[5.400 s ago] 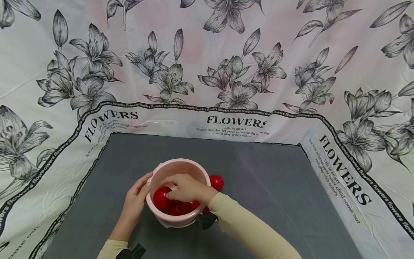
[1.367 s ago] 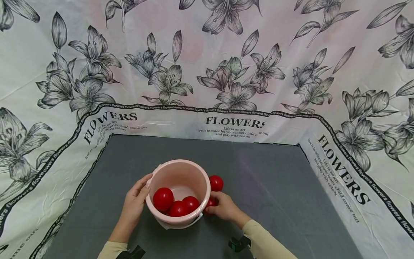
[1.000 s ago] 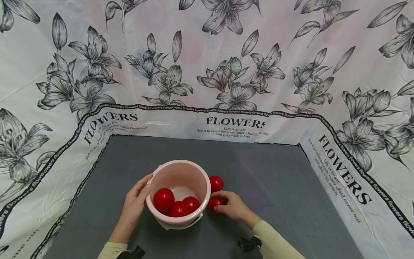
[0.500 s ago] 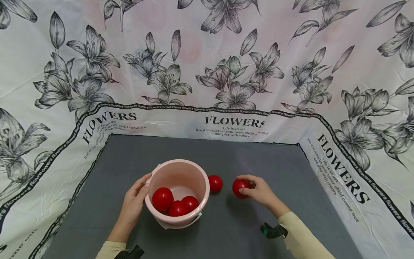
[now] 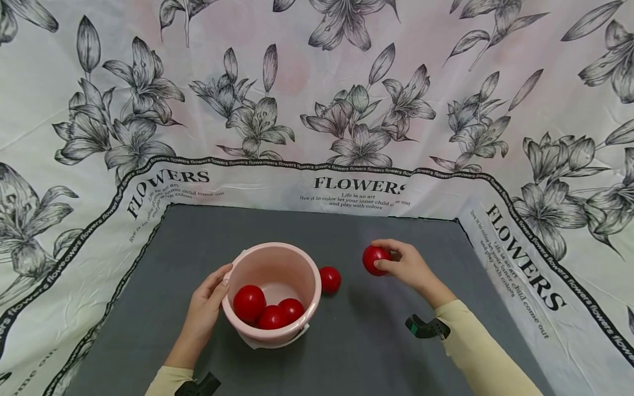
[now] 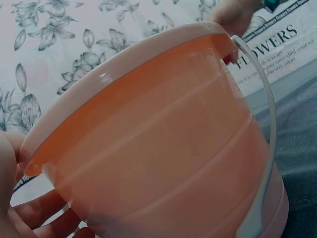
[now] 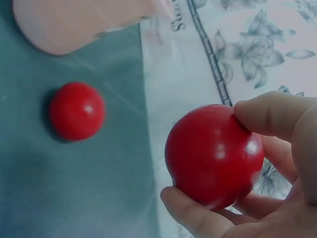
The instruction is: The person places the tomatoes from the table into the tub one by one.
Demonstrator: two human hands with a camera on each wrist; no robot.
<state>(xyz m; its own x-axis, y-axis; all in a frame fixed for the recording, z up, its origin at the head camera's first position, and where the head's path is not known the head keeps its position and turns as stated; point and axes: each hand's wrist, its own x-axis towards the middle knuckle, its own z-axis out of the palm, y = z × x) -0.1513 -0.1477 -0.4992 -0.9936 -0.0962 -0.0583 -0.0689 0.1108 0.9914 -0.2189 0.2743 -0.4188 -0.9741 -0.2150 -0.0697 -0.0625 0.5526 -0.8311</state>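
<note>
A pink plastic bucket [image 5: 277, 267] stands on the grey table, with three red balls [image 5: 249, 303] inside it. My left hand [image 5: 200, 316] grips its left rim; in the left wrist view the fingers [image 6: 42, 210] lie against the outer wall. To the right of the bucket, my right hand [image 5: 413, 272] holds another red ball [image 5: 375, 260] above the table, pinched between thumb and fingers, as the right wrist view shows. One more red ball [image 5: 330, 280] lies on the table close beside the bucket's right side.
The dark grey tabletop [image 5: 238, 225] ends at a white cloth [image 5: 277, 187] with flower prints, which rises behind and along both sides. The bucket's white handle [image 6: 270, 124] hangs down on its near right side.
Earlier my right hand was inside the bucket, then it took hold of a ball beside it. It has since carried that ball right and farther away. The left hand has stayed on the rim.
</note>
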